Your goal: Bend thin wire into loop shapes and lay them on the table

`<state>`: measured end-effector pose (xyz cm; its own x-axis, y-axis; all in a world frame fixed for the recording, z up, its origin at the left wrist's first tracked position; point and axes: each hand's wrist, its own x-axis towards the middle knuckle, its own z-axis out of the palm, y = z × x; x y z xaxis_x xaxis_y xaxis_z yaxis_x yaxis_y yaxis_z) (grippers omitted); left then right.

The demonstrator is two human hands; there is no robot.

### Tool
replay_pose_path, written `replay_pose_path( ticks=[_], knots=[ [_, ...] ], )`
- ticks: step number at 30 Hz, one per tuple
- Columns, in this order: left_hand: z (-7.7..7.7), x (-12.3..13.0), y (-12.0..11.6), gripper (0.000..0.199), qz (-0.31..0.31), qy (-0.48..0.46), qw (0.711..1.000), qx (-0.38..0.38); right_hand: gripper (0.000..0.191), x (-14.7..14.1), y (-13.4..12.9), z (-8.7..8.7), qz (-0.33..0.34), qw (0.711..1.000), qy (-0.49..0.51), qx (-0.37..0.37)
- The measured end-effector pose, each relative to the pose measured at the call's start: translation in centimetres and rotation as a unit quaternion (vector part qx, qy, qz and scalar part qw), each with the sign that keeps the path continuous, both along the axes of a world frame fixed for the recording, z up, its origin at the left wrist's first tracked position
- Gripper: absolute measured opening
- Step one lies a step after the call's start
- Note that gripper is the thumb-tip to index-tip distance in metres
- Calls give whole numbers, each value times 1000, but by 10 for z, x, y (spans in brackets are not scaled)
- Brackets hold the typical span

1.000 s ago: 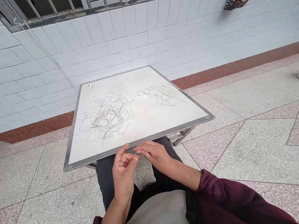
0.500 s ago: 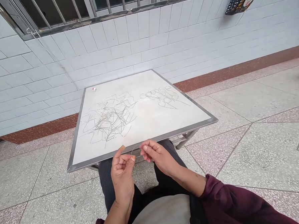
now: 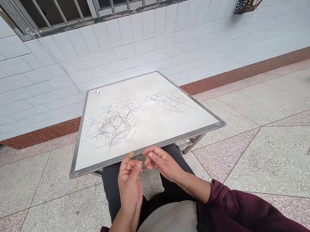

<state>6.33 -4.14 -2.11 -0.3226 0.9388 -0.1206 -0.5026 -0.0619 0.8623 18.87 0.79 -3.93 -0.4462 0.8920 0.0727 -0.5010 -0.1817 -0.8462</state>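
Has the grip of the left hand closed on a thin wire, pinching with thumb and a finger. Lifts another fingertip, covered in something tan, away from the pinch, presumably to leave the curved end free. Brings the right hand just beside that curve with thumb and fingers drawn together, probably to steady or shape the wire; cannot tell whether gripping it or merely touching.

Holds the wire over the lap, just off the near edge of the table, likely for a close view and room for the long tail to hang between the knees.

Has a tangled heap of loose wires spread on the left part of the table, seemingly for easy picking with the left hand. Has looped wires laid farther right, loops mostly toward the wall and tails toward the near side, apparently set apart to avoid snagging. Has a small red-and-white object near the far left corner, well apart from the hands.
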Motion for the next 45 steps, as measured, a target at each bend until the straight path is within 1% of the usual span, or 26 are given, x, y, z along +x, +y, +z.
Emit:
replay_pose_path(
  ticks=[4,9,12,16,22,28,32,35,37,39,42,44,45],
  knots=[
    [-2,-1,1,42,2,-9,1000,-4,22,1,1,-2,-3,1000,3,-18],
    [-4,-1,1,42,-3,-15,1000,1,17,1,3,-2,-19,994,34,-100],
    [-3,0,0,41,-10,-9,1000,6,17,1,3,-3,-18,990,53,-130],
    [-2,0,0,40,-11,-6,1000,11,19,0,2,-2,-14,988,71,-138],
    [-2,0,0,40,-11,-12,1000,16,26,0,-1,0,22,986,102,-127],
    [0,4,-3,39,-28,0,999,23,23,-1,2,0,-11,981,86,-172],
    [0,6,-4,40,-28,6,999,25,24,-1,2,0,-23,982,74,-173],
    [-1,7,-3,40,-14,6,1000,25,27,0,2,0,-27,987,67,-146],
    [-2,7,-1,41,4,4,1000,25,33,0,2,0,-32,992,61,-109],
    [-3,7,2,43,24,0,999,27,36,0,1,-1,-45,997,31,-60],
    [-4,8,9,48,53,-8,998,32,32,-2,-1,-7,-61,995,-73,35],
    [-5,10,15,50,62,-21,997,33,33,-4,-1,-12,-68,979,-162,103],
    [-5,11,18,50,64,-28,997,31,31,-4,-1,-14,-77,965,-208,138]
  ],
)
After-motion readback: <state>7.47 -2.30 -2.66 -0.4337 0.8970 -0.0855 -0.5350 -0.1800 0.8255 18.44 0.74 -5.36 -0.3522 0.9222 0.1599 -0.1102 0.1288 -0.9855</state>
